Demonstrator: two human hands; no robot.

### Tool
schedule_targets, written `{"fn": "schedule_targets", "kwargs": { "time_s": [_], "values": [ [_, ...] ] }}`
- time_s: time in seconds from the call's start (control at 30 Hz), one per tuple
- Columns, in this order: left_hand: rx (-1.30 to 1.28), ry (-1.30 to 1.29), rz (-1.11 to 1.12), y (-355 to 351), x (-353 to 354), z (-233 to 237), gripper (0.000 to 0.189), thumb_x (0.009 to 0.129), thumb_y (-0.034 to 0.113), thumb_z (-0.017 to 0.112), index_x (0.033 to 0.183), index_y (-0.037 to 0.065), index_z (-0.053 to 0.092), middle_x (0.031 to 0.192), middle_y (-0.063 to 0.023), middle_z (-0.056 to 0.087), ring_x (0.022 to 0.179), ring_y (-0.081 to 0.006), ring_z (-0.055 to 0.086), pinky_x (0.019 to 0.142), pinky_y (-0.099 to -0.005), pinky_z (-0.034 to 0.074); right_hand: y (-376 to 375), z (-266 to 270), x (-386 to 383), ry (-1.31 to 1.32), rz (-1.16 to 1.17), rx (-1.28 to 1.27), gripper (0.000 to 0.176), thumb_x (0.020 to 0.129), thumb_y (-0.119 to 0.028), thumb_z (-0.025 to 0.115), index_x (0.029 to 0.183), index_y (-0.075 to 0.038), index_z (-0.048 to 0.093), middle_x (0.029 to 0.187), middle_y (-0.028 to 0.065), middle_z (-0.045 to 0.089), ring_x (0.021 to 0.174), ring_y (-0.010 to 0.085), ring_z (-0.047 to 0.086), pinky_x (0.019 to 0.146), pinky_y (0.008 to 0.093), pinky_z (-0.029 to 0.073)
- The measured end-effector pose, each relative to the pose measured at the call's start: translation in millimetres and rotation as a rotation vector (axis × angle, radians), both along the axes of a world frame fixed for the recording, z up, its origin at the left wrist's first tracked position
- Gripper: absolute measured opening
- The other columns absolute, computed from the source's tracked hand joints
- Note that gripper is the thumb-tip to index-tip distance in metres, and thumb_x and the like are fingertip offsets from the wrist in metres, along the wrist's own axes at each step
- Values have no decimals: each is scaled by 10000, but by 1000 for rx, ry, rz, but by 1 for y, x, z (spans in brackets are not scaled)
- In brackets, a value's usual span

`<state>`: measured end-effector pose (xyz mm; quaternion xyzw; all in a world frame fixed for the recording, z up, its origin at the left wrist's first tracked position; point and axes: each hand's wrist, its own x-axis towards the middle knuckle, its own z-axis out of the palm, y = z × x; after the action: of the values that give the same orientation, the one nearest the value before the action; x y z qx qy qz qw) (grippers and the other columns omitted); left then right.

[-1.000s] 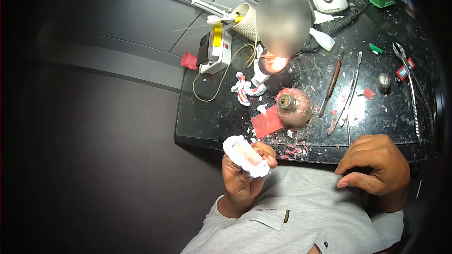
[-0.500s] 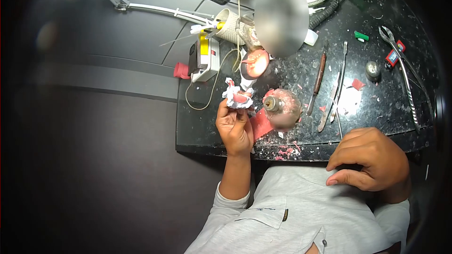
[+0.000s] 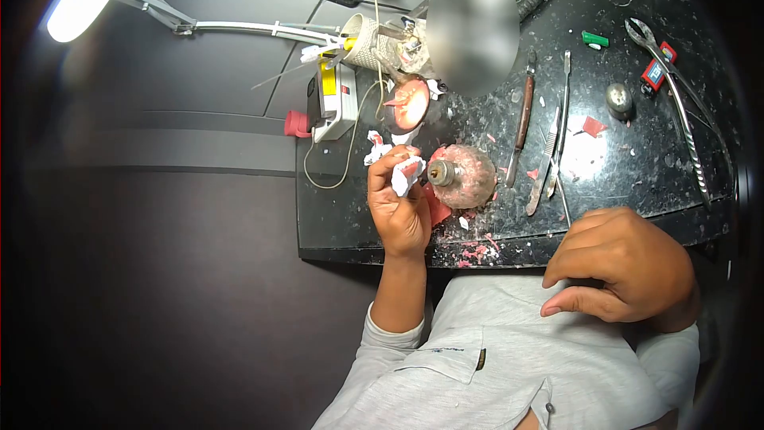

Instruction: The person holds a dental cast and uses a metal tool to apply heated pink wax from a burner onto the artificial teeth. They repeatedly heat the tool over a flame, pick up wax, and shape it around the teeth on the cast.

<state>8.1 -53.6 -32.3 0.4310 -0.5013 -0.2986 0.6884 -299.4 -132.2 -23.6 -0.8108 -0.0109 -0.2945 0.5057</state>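
My left hand [image 3: 399, 207] is raised above the table's front edge, its thumb and fingers closed on a small white plaster-like piece with pink wax [image 3: 408, 176]. Just right of it stands a rounded glass spirit lamp [image 3: 469, 179] with a metal neck, smeared with pink. Behind the hand lies another white, pink-marked lump [image 3: 376, 148]. A sheet of pink wax [image 3: 438, 210] is partly hidden between hand and lamp. Near my lap hovers my right hand [image 3: 621, 267], empty, fingers curved and thumb apart from them.
A wax knife [image 3: 522, 123] and several slim metal tools [image 3: 549, 161] lie right of the lamp. Farther right are a metal egg-shaped object [image 3: 619, 101] and long pliers [image 3: 676, 95]. A bowl with pink material [image 3: 411, 105] stands behind; pink scraps [image 3: 477, 252] litter the front edge.
The plaster-like piece in my left hand has been turned and brought lower, showing apart from the lump behind. My right hand keeps its curved pose. The whole view has shifted slightly.
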Motion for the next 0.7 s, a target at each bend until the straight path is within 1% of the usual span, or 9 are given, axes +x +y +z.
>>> {"fn": "schedule_targets", "kwargs": {
  "time_s": [0.13,0.2,0.23,0.27,0.3,0.33,0.4,0.63,0.7],
  "values": [
    [-3,-69,-6,3,2,-2,300,889,-86,605,1163,29,560,1204,-144,574,1129,-197,565,1008,-338,448,0,-1,0,-7,-2,-12,235,773,-245,828,817,-45,713,768,81,701,678,264,658,607,354,499],
    [41,-103,-49,5,6,-2,375,919,121,692,1242,58,513,1276,-129,540,1180,-220,543,1039,-381,441,1,-2,1,-10,-3,-5,237,776,-250,826,815,-46,713,765,81,699,677,266,656,607,355,498],
    [41,-103,-49,4,4,-2,375,919,121,692,1242,58,513,1276,-129,540,1180,-220,543,1039,-381,441,1,-2,1,-13,-2,0,239,778,-255,824,813,-47,712,763,81,698,676,268,655,607,356,497],
    [19,-75,-41,4,0,0,308,913,29,659,1198,51,544,1241,-138,558,1146,-206,558,1020,-354,445,1,-2,0,-13,-3,0,239,778,-255,824,813,-47,712,763,81,698,676,268,655,607,356,497],
    [-3,-46,-33,3,-3,1,274,907,-64,626,1154,44,574,1206,-147,576,1111,-191,574,1001,-326,449,2,-2,0,-1,-4,-1,264,809,-295,790,815,-45,705,743,79,682,687,273,649,623,366,498],
    [-3,-46,-33,3,0,0,274,907,-64,626,1154,44,574,1206,-147,576,1111,-191,574,1001,-326,449,2,-2,0,10,-5,-3,298,840,-335,756,817,-44,697,723,78,665,698,278,642,638,376,499],
    [12,-125,-73,4,7,-2,385,913,134,701,1241,57,517,1286,-131,534,1178,-219,543,1041,-379,440,2,-2,0,16,-3,-4,299,842,-337,755,818,-44,697,725,77,667,701,277,644,640,375,500],
    [-2,-113,-63,2,4,-1,389,919,167,700,1247,49,528,1304,-127,533,1196,-220,533,1051,-385,426,2,-3,0,13,4,-1,298,841,-336,755,821,-44,698,730,77,671,707,276,649,643,374,502],
    [-6,-41,-26,4,5,-2,343,947,163,663,1257,72,547,1322,-92,544,1217,-222,519,1035,-413,418,2,-3,0,18,6,0,299,838,-335,757,822,-42,697,730,78,672,705,277,650,642,375,502]
  ]
}}
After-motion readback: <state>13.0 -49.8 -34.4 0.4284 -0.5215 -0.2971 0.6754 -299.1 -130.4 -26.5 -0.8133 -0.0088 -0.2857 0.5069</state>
